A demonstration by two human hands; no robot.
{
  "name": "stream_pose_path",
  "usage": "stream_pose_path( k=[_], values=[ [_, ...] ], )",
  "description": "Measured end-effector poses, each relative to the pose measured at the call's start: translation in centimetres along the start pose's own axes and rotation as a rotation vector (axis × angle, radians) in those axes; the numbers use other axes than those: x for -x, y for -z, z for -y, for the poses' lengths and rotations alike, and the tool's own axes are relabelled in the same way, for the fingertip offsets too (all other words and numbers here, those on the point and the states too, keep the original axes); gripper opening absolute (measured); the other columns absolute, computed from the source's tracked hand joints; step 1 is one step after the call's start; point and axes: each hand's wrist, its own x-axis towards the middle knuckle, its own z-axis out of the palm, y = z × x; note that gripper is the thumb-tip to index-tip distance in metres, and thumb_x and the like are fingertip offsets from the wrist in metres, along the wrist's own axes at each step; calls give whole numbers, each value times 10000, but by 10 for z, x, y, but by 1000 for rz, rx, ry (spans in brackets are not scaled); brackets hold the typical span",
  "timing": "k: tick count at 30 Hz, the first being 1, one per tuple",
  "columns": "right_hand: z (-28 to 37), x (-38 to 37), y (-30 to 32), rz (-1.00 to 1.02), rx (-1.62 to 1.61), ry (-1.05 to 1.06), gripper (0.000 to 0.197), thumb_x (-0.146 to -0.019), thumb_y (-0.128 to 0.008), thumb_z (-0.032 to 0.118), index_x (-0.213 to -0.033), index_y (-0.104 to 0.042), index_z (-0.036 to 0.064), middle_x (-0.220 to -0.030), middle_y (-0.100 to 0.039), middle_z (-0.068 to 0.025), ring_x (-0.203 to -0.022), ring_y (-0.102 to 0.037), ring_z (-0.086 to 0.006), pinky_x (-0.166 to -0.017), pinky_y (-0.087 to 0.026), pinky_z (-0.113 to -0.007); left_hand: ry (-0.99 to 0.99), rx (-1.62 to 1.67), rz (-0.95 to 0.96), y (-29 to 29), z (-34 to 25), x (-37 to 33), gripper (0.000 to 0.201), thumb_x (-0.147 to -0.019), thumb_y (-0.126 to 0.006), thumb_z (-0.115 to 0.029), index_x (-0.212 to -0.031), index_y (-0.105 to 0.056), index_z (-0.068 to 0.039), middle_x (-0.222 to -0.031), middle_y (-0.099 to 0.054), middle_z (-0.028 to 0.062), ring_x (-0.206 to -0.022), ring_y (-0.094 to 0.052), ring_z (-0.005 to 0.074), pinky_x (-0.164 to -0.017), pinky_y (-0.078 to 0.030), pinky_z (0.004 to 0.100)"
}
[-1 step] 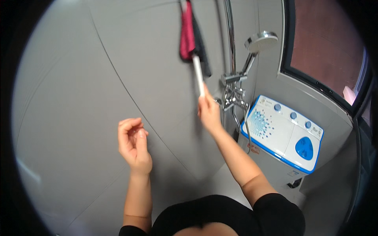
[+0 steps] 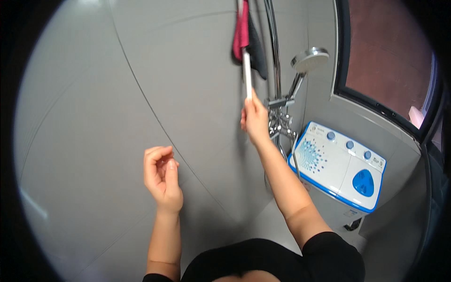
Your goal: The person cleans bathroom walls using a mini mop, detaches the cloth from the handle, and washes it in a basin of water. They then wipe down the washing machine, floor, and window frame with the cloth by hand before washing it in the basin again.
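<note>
We face a grey tiled wall [image 2: 117, 122] that fills most of the view, with a dark-framed window [image 2: 376, 61] at its right edge. Below the window, in the right corner of the floor, stands a white and blue washing machine [image 2: 338, 164]. Between it and the wall runs a chrome shower rail [image 2: 273, 51] with a shower head [image 2: 309, 58] and taps [image 2: 279, 123] at its foot. A red cloth [image 2: 241, 29] and a dark cloth [image 2: 257, 47] hang at the top edge of the wall, beside the rail. Our right hand [image 2: 255, 121] is raised and closed around the lower end of a thin white stick [image 2: 246, 75], whose upper end reaches up to the red cloth. Our left hand [image 2: 162, 176] hangs free before the wall, fingers loosely curled, holding nothing. We judge the step in hand to be working the stick at the cloth; that calls for a steady grip and careful aim overhead.
</note>
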Motion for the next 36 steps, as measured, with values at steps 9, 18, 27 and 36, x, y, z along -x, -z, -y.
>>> stream_pose_path(
  k=[9, 18, 27, 36],
  values=[
    [66, -74, -48, -106, 63, 383, 474, -976, -473, 186, -1439, -406, 110, -642, -459, 14, -494, -443, -73, -419, -386, -249, -136, -71, 96, -2, -38, -56, 224, -865, -431, 13, -1043, -567, 13, -1023, -487, 82, -813, -478, 127, -703, -440, 257],
    [79, 64, -102, 323, 227, 670, 513, -937, -532, 121, -1428, -394, 70, -1070, -636, -245, -928, -642, -376, -807, -504, -403, -199, -57, 66, 5, -45, -83, 213, -882, -443, 2, -1057, -563, 24, -1056, -496, 81, -888, -499, 131, -748, -465, 258],
    [113, 51, -74, 484, 88, 307, 459, -979, -508, 194, -1415, -427, 73, -944, -615, -71, -743, -555, -144, -682, -467, -265, -281, -269, -289, 29, -42, -132, 250, -856, -526, 45, -1104, -540, 14, -1045, -551, 97, -857, -551, 141, -637, -448, 231],
    [164, 51, -10, 782, -438, -224, 473, -1024, -385, 319, -1457, -347, 130, -657, -452, -32, -422, -282, -48, -359, -217, -190, 88, 38, -186, 24, -27, -153, 408, -916, -556, -75, -1297, -436, 7, -1092, -613, 117, -823, -627, 135, -600, -496, 233]
  ],
)
